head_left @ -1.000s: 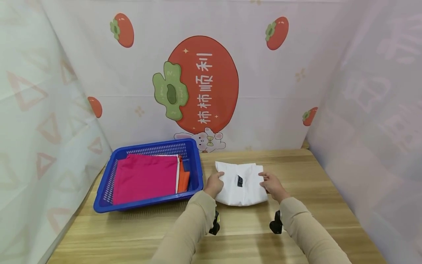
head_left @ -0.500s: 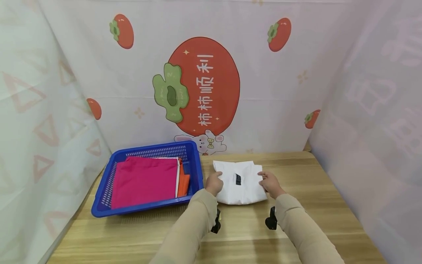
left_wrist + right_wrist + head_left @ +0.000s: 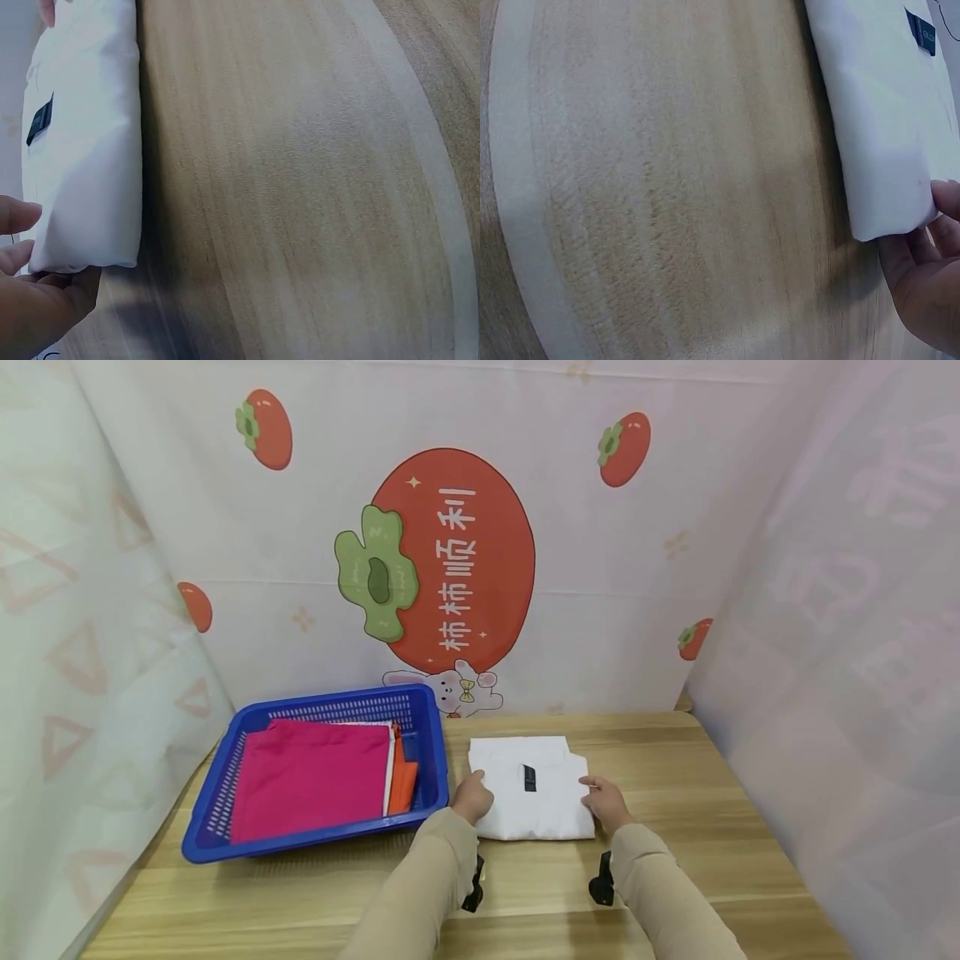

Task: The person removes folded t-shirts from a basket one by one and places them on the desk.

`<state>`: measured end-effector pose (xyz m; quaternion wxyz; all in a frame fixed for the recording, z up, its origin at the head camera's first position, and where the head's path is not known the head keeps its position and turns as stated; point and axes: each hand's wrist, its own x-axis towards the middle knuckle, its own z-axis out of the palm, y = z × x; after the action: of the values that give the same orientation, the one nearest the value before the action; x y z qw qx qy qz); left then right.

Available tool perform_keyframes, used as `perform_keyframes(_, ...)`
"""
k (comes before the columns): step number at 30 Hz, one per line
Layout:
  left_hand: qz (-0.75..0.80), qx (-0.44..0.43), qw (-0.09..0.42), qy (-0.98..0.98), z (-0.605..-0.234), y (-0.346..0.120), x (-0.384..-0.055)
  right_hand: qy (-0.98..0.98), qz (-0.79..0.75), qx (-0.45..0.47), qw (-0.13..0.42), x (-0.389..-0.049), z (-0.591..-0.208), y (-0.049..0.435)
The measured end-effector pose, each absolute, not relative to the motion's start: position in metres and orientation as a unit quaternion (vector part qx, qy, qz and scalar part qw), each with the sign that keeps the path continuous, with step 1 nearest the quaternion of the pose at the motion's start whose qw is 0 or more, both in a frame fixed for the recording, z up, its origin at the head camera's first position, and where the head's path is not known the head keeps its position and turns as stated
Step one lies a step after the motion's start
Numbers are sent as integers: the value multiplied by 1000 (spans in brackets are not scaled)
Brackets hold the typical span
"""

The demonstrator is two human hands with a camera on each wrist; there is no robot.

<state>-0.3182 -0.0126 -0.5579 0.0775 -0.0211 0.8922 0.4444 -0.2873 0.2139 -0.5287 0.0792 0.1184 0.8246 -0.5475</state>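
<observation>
In the head view a folded white shirt (image 3: 536, 814) with a small black label (image 3: 529, 778) lies near the middle of the wooden table. My left hand (image 3: 472, 798) pinches its left side; the left wrist view shows the thumb (image 3: 16, 215) above the cloth and other fingers tucked beneath. On the opposite side my right hand (image 3: 606, 803) grips the right edge, with fingers (image 3: 896, 259) partly hidden under the fold in the right wrist view. Along the near side the fold forms a thick, rounded edge.
A blue plastic basket (image 3: 315, 843) stands to the left of the shirt. Inside lie a folded magenta cloth (image 3: 311, 781), an orange cloth (image 3: 403, 787) and some white cloth. A printed curtain (image 3: 600, 568) hangs behind the table (image 3: 540, 918).
The shirt has become flatter and squarer, its near edge straighter and its label turned more upright. Both hands stay at its sides. The whole head view has shifted slightly.
</observation>
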Motion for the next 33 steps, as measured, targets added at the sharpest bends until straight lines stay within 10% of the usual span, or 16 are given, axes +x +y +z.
perform_keyframes(5,416,-14,64,907,-623,-15,-345,838,-525,132,65,-288,-533,211)
perform_keyframes(14,405,8,60,912,-633,-13,-345,855,-494,143,71,-288,-536,212)
perform_keyframes(23,381,-46,108,917,-505,-7,-289,869,-475,126,55,-287,-522,209)
perform_keyframes(33,409,-52,83,907,-488,-9,-278,862,-492,116,21,-274,-508,212)
